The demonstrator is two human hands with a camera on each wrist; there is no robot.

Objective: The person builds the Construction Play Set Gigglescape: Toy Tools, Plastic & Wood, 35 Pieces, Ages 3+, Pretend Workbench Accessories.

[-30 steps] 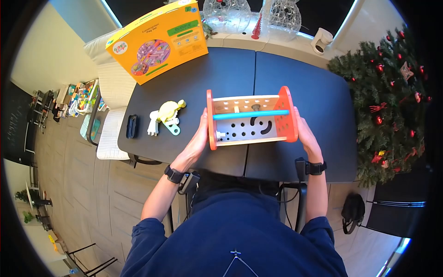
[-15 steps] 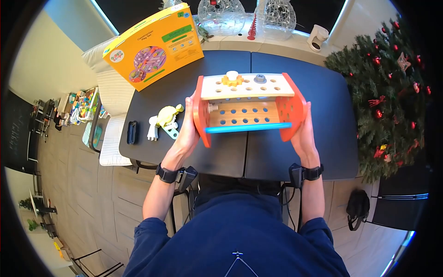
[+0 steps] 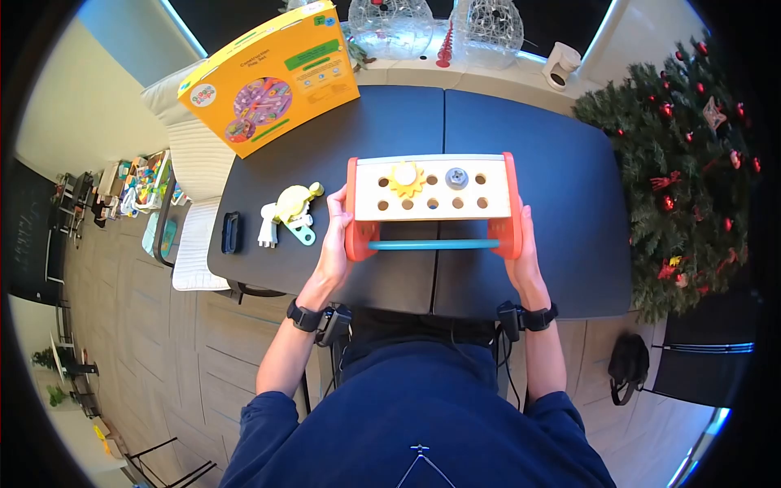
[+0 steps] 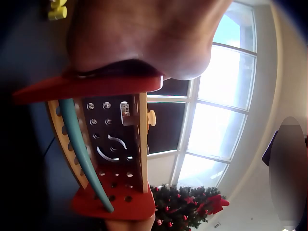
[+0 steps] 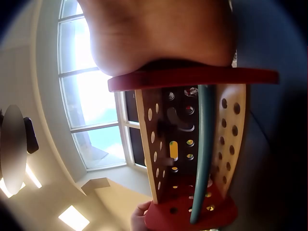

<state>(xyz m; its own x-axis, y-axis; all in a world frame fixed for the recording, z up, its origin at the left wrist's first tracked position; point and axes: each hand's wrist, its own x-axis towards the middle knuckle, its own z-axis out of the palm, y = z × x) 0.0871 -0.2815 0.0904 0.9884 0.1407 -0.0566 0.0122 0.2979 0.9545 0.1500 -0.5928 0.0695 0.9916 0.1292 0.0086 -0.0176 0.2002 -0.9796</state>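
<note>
A toy bench with red end panels (image 3: pixel 511 203), a pale perforated board (image 3: pixel 419 208) and a blue rod (image 3: pixel 435 245) is held between both hands. On the board sit a yellow gear (image 3: pixel 407 180) with a white centre and a grey screw head (image 3: pixel 457 178). My left hand (image 3: pixel 333 244) presses the left red panel, its palm against it in the left wrist view (image 4: pixel 139 38). My right hand (image 3: pixel 525 256) holds the right panel in the same way, the palm close in the right wrist view (image 5: pixel 163 36). The undersides of the fingers are hidden.
At the table's left lie a yellow, white and green toy (image 3: pixel 293 207) and a black case (image 3: pixel 232 233). A yellow box (image 3: pixel 281 81) stands at the back left. A decorated tree (image 3: pixel 659 179) is beside the table's right edge.
The bench has been tilted in both hands: its inside faced up earlier, and now the board with the gear and screw faces the head camera, with the rod below.
</note>
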